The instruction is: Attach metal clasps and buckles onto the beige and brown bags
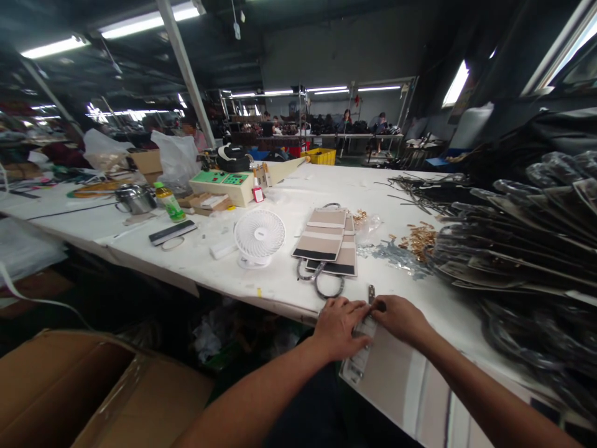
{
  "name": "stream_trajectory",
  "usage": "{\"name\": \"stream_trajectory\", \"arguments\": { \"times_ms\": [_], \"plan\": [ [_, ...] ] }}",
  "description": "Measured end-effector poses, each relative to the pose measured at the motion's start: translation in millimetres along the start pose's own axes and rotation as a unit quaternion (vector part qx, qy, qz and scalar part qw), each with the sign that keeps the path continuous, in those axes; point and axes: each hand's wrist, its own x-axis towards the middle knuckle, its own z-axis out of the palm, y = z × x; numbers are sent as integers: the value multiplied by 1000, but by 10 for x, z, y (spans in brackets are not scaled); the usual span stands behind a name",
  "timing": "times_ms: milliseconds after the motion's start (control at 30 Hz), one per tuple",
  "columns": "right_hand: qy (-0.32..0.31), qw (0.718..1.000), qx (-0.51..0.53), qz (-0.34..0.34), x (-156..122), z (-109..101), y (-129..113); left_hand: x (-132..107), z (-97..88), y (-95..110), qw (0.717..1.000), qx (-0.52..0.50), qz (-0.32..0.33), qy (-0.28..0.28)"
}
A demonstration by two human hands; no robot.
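Observation:
A beige and white fabric panel [396, 361] lies at the table's near edge, with a clear plastic-covered strip [358, 364] along its left end. My left hand [339, 330] rests flat on that end, fingers stretched towards the right hand, thumb over the strip. My right hand [400, 318] is closed in a pinch at the panel's far corner; what its fingertips grip is hidden. Just beyond both hands a small dark metal strip [371, 293] sticks out. Farther off, two beige panels [324, 233] with black bands and wrapped loop handles [329, 286] are stacked.
A white fan [260, 233] stands left of the stack. Gold metal pieces [420, 239] and grey metal pieces [396, 256] lie in heaps. At right rises a big pile of panels with plastic-wrapped handles [508, 242]. A cardboard box [153, 398] sits below left. People work far back.

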Motion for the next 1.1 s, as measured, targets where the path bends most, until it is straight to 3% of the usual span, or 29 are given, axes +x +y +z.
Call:
{"name": "stream_trajectory", "arguments": {
  "times_ms": [500,733,1100],
  "plan": [
    [20,997,78,-17,-204,116,252,13,16,15,1000,14,4,-1],
    [84,996,32,14,-302,296,268,21,15,19,1000,14,4,0],
    [121,993,10,-3,-356,335,206,102,-7,79,1000,-5,-26,13]
  ]
}}
